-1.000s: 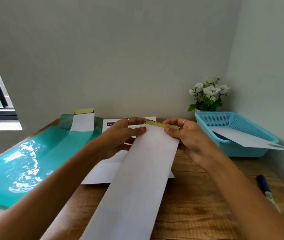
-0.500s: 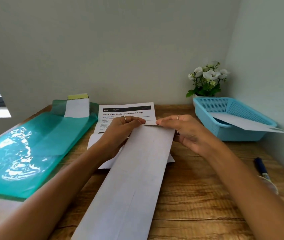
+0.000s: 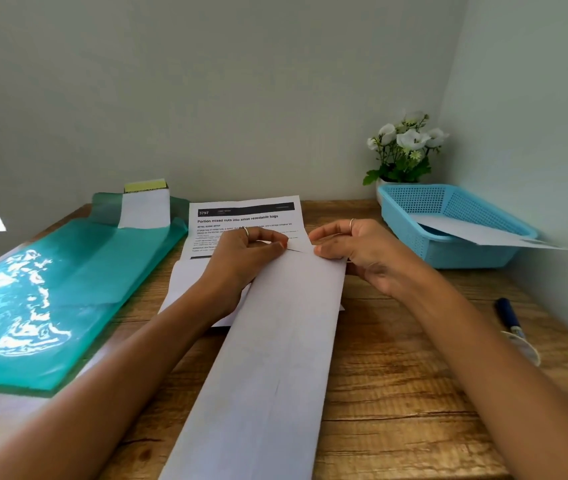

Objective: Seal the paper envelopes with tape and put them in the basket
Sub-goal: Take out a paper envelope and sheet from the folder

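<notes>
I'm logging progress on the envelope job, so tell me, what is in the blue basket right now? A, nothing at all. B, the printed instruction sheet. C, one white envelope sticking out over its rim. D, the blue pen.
C: a white envelope lies in the blue basket with its end jutting over the rim; the printed sheet and the pen are on the table.

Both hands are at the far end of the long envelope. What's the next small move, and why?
Probably press the far edge of the envelope flat: left hand and right hand pinch it there, so the seal looks unfinished; the basket can wait.
</notes>
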